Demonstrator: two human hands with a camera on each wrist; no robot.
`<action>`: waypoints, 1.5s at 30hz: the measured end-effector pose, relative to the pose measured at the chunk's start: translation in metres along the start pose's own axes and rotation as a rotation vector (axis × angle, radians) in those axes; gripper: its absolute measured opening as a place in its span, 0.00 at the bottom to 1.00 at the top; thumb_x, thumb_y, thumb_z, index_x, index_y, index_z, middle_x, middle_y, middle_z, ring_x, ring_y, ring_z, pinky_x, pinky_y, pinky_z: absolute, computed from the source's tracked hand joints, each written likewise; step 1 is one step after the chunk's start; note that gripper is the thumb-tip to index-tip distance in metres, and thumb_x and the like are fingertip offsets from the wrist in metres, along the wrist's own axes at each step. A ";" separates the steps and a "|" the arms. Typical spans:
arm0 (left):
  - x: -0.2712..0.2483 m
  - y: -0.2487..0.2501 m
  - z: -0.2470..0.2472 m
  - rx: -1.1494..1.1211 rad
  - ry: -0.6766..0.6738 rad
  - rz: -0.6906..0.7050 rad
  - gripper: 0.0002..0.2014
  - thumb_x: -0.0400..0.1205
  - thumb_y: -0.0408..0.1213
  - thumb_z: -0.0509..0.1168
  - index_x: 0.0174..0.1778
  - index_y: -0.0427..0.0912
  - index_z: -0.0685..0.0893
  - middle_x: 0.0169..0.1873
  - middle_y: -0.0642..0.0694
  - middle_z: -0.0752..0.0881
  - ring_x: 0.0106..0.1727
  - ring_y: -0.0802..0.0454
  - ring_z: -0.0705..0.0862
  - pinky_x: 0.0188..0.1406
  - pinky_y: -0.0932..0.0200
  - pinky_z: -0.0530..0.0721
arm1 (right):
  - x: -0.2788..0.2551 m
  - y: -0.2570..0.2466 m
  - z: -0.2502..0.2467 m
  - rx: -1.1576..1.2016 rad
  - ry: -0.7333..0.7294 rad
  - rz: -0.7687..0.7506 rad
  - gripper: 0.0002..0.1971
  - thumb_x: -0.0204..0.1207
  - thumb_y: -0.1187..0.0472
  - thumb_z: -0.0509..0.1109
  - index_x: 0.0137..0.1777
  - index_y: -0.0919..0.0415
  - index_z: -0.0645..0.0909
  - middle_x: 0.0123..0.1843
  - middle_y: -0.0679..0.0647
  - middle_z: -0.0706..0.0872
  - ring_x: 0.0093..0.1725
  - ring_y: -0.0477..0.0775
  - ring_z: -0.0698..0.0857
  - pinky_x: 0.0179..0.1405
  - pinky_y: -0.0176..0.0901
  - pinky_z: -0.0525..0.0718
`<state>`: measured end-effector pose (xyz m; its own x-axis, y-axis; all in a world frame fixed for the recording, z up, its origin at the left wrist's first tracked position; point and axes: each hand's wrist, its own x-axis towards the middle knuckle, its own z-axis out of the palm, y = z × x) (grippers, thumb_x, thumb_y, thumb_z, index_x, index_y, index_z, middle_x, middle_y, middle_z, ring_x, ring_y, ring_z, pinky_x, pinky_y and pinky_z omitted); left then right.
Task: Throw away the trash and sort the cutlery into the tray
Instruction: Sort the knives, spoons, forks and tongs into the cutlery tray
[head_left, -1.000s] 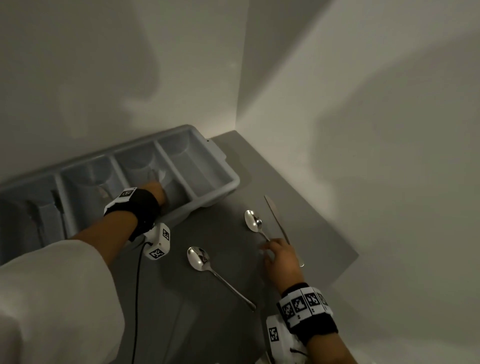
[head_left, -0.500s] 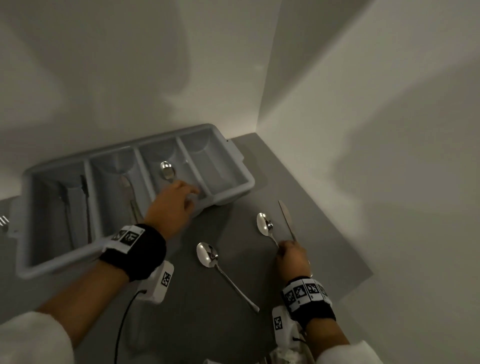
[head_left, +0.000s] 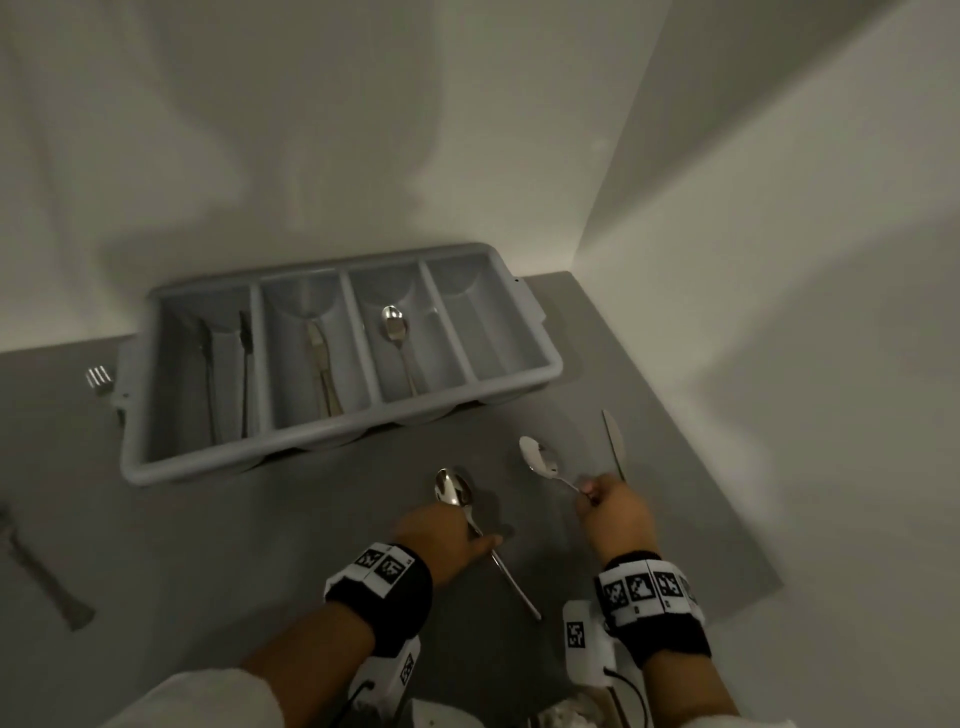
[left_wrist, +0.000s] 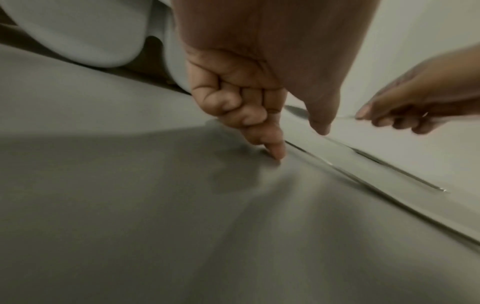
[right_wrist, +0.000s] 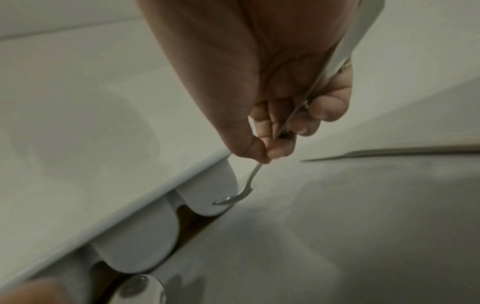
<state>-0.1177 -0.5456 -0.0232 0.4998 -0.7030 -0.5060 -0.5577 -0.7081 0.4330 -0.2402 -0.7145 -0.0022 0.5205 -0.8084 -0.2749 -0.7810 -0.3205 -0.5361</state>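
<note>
on the grey table (head_left: 260, 545), just in front of the cutlery tray (head_left: 524, 387): two hands at two spoons.

the right hand (head_left: 615, 514) pinches the handle of the right spoon (head_left: 540, 460) between thumb and fingertips, its bowl low over the table near the tray's front wall. the left hand (head_left: 441, 540) has its fingers curled, one fingertip on the table and the thumb out, right beside the left spoon (head_left: 453, 488), which lies flat; it grips nothing. a table knife (head_left: 614, 441) lies just right of the held spoon. in the tray, a spoon (head_left: 395, 325) lies in the third compartment from the left, a knife (head_left: 317, 353) in the second, and dark cutlery in the first. a fork (head_left: 98, 378) pokes out beyond the tray's left end.
</note>
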 end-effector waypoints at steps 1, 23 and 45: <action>0.001 0.001 0.000 -0.003 0.013 -0.015 0.28 0.75 0.63 0.59 0.48 0.39 0.83 0.49 0.40 0.88 0.51 0.45 0.85 0.54 0.53 0.82 | -0.002 -0.004 -0.004 0.000 -0.003 -0.032 0.04 0.74 0.63 0.65 0.41 0.53 0.76 0.38 0.52 0.81 0.42 0.57 0.81 0.44 0.40 0.74; -0.037 -0.083 -0.031 -0.347 -0.004 -0.257 0.12 0.72 0.37 0.70 0.48 0.34 0.87 0.22 0.55 0.78 0.21 0.63 0.77 0.23 0.72 0.78 | 0.073 -0.231 0.055 -0.027 -0.280 -0.499 0.14 0.77 0.72 0.57 0.59 0.74 0.78 0.53 0.68 0.83 0.56 0.63 0.81 0.56 0.49 0.77; -0.108 -0.102 -0.147 -0.824 0.675 -0.045 0.10 0.74 0.27 0.71 0.36 0.49 0.82 0.20 0.51 0.86 0.22 0.64 0.83 0.23 0.69 0.83 | 0.089 -0.237 0.083 -0.290 -0.361 -0.572 0.16 0.76 0.70 0.61 0.61 0.66 0.81 0.65 0.64 0.83 0.64 0.64 0.80 0.66 0.51 0.77</action>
<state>-0.0173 -0.4075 0.0973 0.9135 -0.3871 -0.1254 -0.0357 -0.3831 0.9230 0.0202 -0.6700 0.0344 0.9161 -0.2787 -0.2882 -0.3872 -0.8017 -0.4554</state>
